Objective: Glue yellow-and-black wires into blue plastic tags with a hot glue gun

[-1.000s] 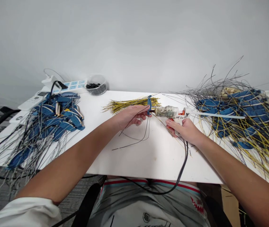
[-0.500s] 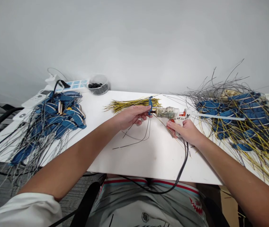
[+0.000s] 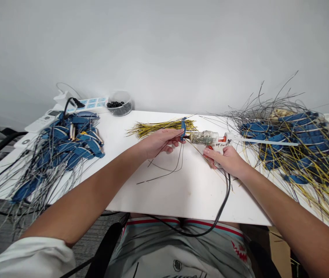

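Observation:
Between its thumb and fingers my left hand (image 3: pixel 164 142) pinches a small curved blue part (image 3: pixel 183 127), held upright, with thin dark wires hanging below it. My right hand (image 3: pixel 225 158) grips a glue gun (image 3: pixel 207 138) with a clear, stained barrel and orange trim. Its nozzle points left and meets or nearly meets the blue part. A long white glue stick (image 3: pixel 268 142) sticks out of the gun's back. Behind my left hand lies a bundle of yellow and black wires (image 3: pixel 153 127).
Blue parts with grey wires (image 3: pixel 77 150) are heaped at the left, beside a power strip (image 3: pixel 92 103) and a clear tub of black pieces (image 3: pixel 119 104). More blue parts with yellow and dark wires (image 3: pixel 306 135) cover the right. A black cable (image 3: pixel 224 204) loops over the table's front edge.
Both hands keep nearly the same pose, still holding the blue part and the glue gun. The view has shifted very slightly.

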Tool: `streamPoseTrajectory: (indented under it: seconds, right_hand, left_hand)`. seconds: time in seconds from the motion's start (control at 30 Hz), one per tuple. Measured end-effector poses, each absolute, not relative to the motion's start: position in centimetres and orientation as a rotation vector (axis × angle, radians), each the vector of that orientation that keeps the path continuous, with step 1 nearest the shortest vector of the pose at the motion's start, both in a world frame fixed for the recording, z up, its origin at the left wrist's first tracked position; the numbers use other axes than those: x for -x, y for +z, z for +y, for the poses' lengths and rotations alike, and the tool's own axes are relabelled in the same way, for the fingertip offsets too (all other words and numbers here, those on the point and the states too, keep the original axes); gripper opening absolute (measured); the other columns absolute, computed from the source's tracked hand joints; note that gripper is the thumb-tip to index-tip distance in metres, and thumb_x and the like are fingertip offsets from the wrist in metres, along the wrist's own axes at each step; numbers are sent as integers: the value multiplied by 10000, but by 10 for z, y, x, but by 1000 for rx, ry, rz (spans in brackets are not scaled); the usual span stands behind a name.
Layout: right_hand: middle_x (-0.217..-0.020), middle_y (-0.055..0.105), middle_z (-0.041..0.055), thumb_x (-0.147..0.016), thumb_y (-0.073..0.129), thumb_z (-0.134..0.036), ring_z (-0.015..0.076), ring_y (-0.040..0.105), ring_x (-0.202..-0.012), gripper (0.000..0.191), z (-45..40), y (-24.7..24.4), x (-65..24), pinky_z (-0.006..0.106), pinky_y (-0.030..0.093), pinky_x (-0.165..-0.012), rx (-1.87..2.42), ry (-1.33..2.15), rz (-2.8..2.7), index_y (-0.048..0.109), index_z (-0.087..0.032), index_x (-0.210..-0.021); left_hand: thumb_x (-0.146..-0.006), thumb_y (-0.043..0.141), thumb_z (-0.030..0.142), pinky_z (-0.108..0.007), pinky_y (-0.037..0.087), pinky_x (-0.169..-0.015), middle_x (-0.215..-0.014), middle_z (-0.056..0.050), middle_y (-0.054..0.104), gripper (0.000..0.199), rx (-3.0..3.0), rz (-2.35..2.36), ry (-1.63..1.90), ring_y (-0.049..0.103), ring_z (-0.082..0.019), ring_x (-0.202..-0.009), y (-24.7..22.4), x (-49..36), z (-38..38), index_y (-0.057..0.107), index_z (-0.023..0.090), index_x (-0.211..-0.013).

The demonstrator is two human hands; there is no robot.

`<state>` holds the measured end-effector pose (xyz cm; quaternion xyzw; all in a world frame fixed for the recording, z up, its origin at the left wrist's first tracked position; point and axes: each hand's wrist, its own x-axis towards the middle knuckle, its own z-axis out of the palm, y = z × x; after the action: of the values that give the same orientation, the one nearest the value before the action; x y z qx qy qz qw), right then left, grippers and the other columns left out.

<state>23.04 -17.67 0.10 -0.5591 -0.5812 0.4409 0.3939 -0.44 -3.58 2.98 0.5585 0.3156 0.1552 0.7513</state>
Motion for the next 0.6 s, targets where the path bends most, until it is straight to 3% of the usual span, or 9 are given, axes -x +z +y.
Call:
streamPoseTrajectory:
  seconds: [0.6]
  right_hand:
    - [-586,592,27,-935,676,-634,149,535,-579,536,-176,-7,-237,304,447,-626,1425,1169,-1368,632,-176,-658]
  left_hand:
    - [-779,805,588,-174,348,-510,-994,-83,688,496,-1192,680,363,548,-76,-746,21,4,-32,709,153,-996]
